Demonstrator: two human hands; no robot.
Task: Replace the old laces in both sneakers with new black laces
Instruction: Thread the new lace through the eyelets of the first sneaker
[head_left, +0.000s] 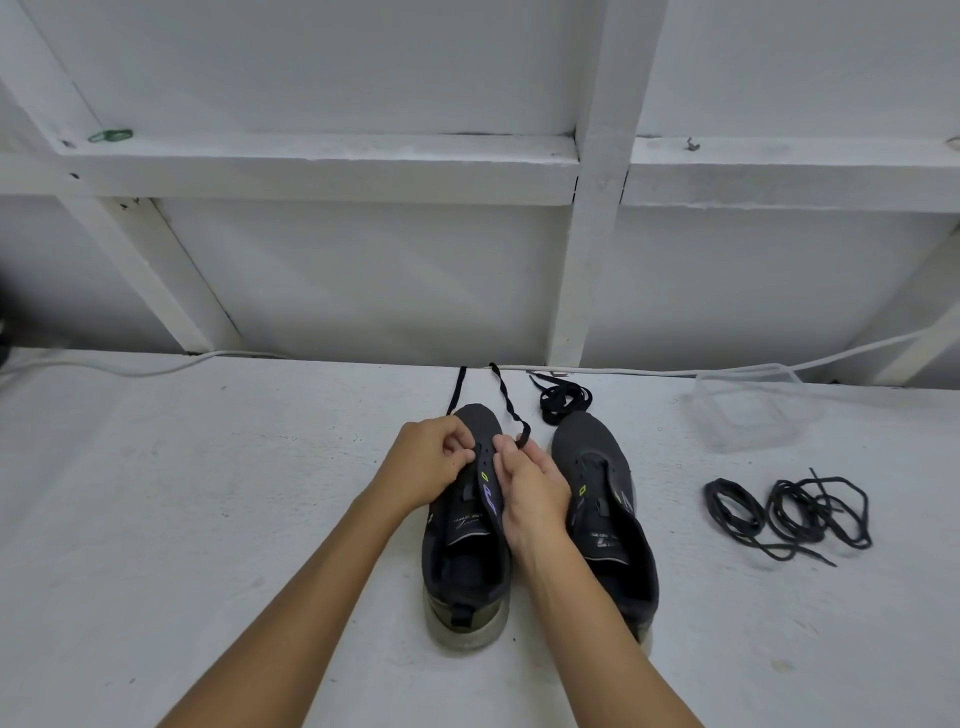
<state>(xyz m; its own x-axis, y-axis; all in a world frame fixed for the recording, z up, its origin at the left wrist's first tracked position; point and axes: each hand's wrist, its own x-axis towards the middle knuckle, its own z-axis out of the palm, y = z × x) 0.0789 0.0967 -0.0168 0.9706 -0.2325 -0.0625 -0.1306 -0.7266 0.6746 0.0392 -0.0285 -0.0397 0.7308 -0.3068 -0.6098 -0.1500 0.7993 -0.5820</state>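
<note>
Two dark sneakers stand side by side on the white table, toes pointing away from me. My left hand (434, 460) grips the left side of the left sneaker (465, 545) near its front eyelets. My right hand (527, 486) pinches a flat black lace (506, 400) at the right eyelet row. The lace's two ends trail past the toe toward the wall. The right sneaker (608, 499) has no lace in its eyelets. A bundled black lace (563, 397) lies just beyond its toe. Two coiled thin black laces (787, 512) lie to the right.
A clear plastic container (748, 410) sits at the back right of the table (208, 493). A white cable (156, 369) runs along the table's far edge. A white framed wall (587, 260) rises right behind the table.
</note>
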